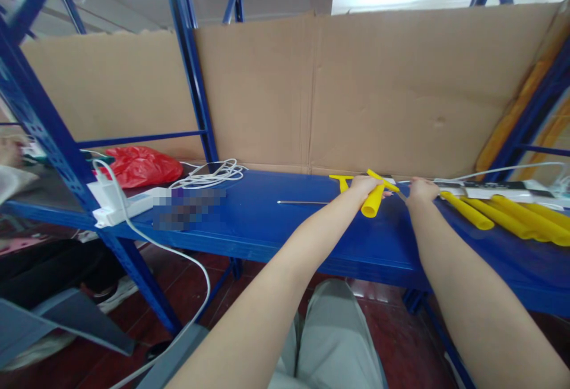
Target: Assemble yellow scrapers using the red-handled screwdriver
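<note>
My left hand (364, 185) is closed around a yellow T-shaped plastic handle (372, 202), whose round hollow end points toward me. The handle's narrow crossbar slants up past my fingers. Just right of it, my right hand (423, 189) is closed, with a thin greyish piece showing at its fingertips; what it grips is mostly hidden. Another yellow T-shaped piece (343, 183) is partly visible behind my left hand. A thin metal rod (300, 202) lies on the blue shelf (262, 217), its right end hidden by my left forearm.
Several yellow handles (512, 217) lie in a row at right, by a white-and-black strip (503, 189). Leftward are a white power strip (133, 205), coiled white cable (218, 174) and red plastic bag (145, 166). Cardboard (378, 92) walls the back. Another person's sleeve (15, 181) shows far left.
</note>
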{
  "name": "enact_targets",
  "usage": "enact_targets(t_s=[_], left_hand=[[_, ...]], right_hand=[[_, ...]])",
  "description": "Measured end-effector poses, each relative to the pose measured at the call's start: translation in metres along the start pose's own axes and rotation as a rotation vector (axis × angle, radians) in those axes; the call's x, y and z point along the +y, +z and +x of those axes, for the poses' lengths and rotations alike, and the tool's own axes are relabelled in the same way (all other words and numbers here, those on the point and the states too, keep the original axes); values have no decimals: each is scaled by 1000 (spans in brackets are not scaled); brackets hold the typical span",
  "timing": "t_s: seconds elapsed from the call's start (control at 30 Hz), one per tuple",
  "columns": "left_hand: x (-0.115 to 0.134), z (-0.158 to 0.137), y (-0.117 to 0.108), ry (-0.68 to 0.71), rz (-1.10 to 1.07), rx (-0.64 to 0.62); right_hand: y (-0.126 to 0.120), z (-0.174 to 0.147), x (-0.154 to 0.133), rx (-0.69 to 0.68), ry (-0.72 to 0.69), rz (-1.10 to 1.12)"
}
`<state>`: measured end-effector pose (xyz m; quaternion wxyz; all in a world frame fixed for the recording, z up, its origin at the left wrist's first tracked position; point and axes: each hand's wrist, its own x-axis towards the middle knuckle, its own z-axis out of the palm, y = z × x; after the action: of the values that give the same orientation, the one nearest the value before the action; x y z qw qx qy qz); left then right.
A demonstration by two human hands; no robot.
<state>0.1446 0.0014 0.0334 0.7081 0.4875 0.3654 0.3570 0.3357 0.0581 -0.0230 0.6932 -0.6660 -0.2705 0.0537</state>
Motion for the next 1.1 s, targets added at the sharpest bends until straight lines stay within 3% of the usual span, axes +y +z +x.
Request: enact_targets(t_s=[0.1,0.37,0.43,0.57,0.67,0.83,0.97,1.1], left_hand=[[2,-3,-4,-2,0,11],[18,-14,-46,82,36,11],[22,-16,-63,141,114,48],[28,-19,-106,369,495,178],[30,-23,-140,557,847,286],[20,-38,-173,839,1330,377],[7,-49,-172,889,1602,352],[-1,-51,-162,947,1825,264]], right_hand=[[1,-3,-4,79,184,45],[-5,-29,-24,-147,-22,-190],[-7,-40,-37,-322,-113,-349],[-13,-65,-65,-857,-224,-806],[-16,-77,-76,-1010,-223,-962],[-14,-83,-73,-1018,-308,-1030],[-10,-79,-65,-992,-320,-1048],[-6,-70,-55,-866,-337,-1140]])
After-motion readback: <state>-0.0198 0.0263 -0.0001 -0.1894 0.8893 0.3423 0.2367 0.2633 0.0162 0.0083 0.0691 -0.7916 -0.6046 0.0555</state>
